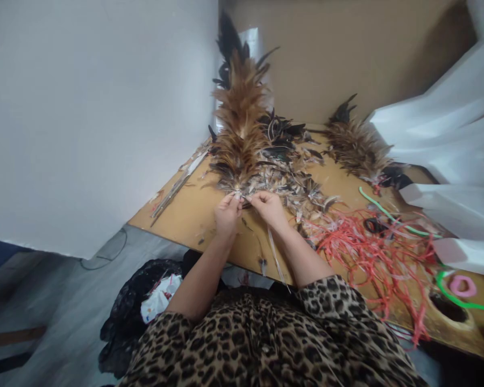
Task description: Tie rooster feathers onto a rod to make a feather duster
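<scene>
A tall feather duster (241, 123) of brown feathers with black ones at its top stands up over the table in front of me. My left hand (228, 212) pinches its lower end, where the feathers gather at a pale binding. Close beside it, the fingers of my right hand (268, 207) are pressed together at the same spot, on what looks like a feather's quill or a strand; the fine detail is too small to make out. A thin white strip (275, 255) hangs below my right hand toward the table's front edge.
Loose feathers (284, 172) lie heaped behind my hands. A second feather bundle (357, 142) rests at the right rear, near white foam pieces (435, 129). Tangled red string (371, 258) and a green cord (383, 216) lie on the right. A black bag (123, 306) sits below left.
</scene>
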`<state>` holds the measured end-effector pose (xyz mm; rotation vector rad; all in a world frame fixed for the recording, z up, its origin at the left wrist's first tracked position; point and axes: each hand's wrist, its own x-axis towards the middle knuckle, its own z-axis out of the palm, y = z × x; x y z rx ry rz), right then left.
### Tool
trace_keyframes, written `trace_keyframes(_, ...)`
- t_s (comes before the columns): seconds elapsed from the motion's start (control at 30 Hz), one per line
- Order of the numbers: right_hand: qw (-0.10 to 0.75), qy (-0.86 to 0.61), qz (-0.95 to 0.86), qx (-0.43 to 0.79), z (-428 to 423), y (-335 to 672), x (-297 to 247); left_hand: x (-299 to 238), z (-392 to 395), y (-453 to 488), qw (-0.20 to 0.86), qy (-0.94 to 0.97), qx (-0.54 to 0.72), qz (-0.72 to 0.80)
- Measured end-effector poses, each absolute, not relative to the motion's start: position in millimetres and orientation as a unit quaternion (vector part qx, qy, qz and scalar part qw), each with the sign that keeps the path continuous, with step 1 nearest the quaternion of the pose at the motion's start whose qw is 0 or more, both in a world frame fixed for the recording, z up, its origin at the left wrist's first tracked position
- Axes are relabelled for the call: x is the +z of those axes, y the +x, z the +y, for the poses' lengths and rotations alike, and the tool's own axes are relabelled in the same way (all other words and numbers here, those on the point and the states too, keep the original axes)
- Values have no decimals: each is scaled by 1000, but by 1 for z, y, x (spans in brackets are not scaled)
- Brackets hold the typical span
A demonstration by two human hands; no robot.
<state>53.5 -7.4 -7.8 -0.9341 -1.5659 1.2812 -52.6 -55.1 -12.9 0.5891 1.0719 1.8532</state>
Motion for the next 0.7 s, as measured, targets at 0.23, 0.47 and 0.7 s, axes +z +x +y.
trace_keyframes(0.23, 291, -429, -723, 457, 9, 107, 8, -12, -47, -76, 525, 185, 741, 376)
trace_keyframes(0.47, 274, -539, -729, 321, 46, 140, 27, -26, -45, -86, 594, 162, 731, 295)
trace_keyframes(0.7, 239, -600, -732, 214, 94, 87, 31, -29, -44, -85, 604, 169, 721, 294)
